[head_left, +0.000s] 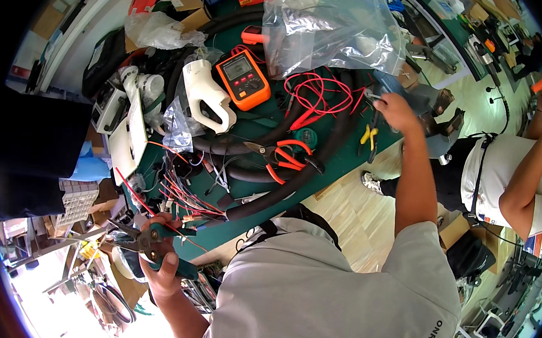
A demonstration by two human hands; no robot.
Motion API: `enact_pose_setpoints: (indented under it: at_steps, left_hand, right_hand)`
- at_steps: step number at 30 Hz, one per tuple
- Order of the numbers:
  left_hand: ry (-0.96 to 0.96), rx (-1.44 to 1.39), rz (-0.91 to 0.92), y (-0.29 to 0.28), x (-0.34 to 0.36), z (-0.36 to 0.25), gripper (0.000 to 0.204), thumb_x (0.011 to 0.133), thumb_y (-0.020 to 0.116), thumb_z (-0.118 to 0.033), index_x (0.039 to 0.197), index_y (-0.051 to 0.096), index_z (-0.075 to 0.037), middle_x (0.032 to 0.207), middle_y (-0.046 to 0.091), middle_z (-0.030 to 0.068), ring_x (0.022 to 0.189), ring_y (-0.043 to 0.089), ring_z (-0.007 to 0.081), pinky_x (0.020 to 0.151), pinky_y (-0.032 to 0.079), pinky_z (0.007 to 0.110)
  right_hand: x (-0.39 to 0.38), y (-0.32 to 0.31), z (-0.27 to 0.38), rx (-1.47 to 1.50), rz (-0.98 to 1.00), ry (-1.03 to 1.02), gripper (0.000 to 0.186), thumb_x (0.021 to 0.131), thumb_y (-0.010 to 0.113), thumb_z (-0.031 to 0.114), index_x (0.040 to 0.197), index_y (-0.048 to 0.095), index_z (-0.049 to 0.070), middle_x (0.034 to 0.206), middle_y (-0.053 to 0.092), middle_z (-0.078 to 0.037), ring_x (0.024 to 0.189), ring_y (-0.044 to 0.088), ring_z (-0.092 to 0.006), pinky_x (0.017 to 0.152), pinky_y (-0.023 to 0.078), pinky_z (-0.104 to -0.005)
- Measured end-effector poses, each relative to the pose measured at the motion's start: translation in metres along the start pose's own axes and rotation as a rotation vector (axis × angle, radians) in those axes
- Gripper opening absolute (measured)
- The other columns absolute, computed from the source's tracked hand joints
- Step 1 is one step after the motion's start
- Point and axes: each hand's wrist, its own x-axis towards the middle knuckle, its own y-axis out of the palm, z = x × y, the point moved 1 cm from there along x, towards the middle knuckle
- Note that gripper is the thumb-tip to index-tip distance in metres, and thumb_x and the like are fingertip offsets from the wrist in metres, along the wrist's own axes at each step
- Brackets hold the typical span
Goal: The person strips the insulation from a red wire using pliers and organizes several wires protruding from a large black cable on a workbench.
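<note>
My left hand (164, 273), at the lower left beyond the table's front edge, is closed round wire strippers (150, 243) with dark green handles and metal jaws. A thin red wire (136, 194) runs to the strippers; whether the hand also grips it I cannot tell. Stretched out to the table's right end, my right hand (399, 112) has its fingers closed at a small metallic thing (372, 94), too small to name. Just below it lie pliers (368, 138) with yellow and black handles. Bundled thin wires (187, 194) come out of a thick black cable (281, 198) near my left hand.
On the green table are an orange meter (243, 79), a white charging-gun-shaped housing (206, 95), red test leads (323, 94), orange-handled cutters (290, 158), a green tape roll (306, 137) and a large clear plastic bag (331, 32). Another person (515, 180) stands at the right.
</note>
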Motion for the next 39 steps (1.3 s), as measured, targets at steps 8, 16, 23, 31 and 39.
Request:
enact_pose_setpoints:
  at_steps: [8, 16, 23, 31, 39]
  left_hand:
    - [0.016, -0.002, 0.036, 0.014, 0.007, 0.001, 0.074, 0.073, 0.076, -0.034, 0.130, 0.047, 0.002, 0.126, 0.049, 0.0163, 0.110, 0.055, 0.0273, 0.102, 0.038, 0.044]
    - [-0.036, 0.042, 0.081, 0.023, 0.009, -0.005, 0.075, 0.072, 0.077, -0.039, 0.127, 0.048, 0.003, 0.121, 0.052, 0.0155, 0.102, 0.057, 0.0234, 0.095, 0.044, 0.039]
    - [0.077, -0.072, 0.293, 0.062, 0.039, -0.014, 0.073, 0.073, 0.078, -0.033, 0.128, 0.046, 0.004, 0.125, 0.049, 0.0175, 0.106, 0.054, 0.0263, 0.094, 0.045, 0.043]
    - [0.101, -0.097, 0.321, 0.028, 0.028, -0.011, 0.069, 0.073, 0.076, -0.027, 0.127, 0.046, 0.004, 0.126, 0.047, 0.0182, 0.105, 0.054, 0.0268, 0.097, 0.042, 0.043]
    - [0.106, -0.135, 0.404, 0.001, 0.018, -0.013, 0.066, 0.074, 0.074, -0.024, 0.127, 0.046, 0.004, 0.125, 0.047, 0.0182, 0.106, 0.054, 0.0264, 0.098, 0.041, 0.042]
  right_hand:
    - [-0.072, 0.102, 0.014, 0.103, -0.346, 0.447, 0.049, 0.082, 0.073, 0.034, 0.109, 0.055, -0.003, 0.108, 0.061, -0.025, 0.099, 0.060, -0.0403, 0.082, 0.049, -0.0462]
    - [-0.067, 0.100, 0.078, -0.078, -0.077, 0.571, 0.067, 0.074, 0.081, 0.034, 0.120, 0.048, -0.001, 0.117, 0.051, -0.022, 0.117, 0.048, -0.0417, 0.092, 0.049, -0.0478]
    - [-0.072, 0.090, 0.002, 0.617, -0.072, 0.712, 0.052, 0.073, 0.074, 0.018, 0.113, 0.049, -0.004, 0.102, 0.057, -0.018, 0.090, 0.060, -0.0309, 0.075, 0.055, -0.0417]
    - [-0.148, 0.066, 0.104, 1.224, -0.295, 0.739, 0.031, 0.075, 0.063, 0.009, 0.101, 0.049, -0.002, 0.079, 0.055, -0.010, 0.062, 0.056, -0.0193, 0.055, 0.049, -0.0357]
    - [-0.182, 0.080, 0.162, 1.633, -0.334, 0.723, 0.024, 0.075, 0.061, 0.007, 0.095, 0.052, -0.003, 0.081, 0.057, -0.012, 0.070, 0.059, -0.0212, 0.058, 0.051, -0.0357]
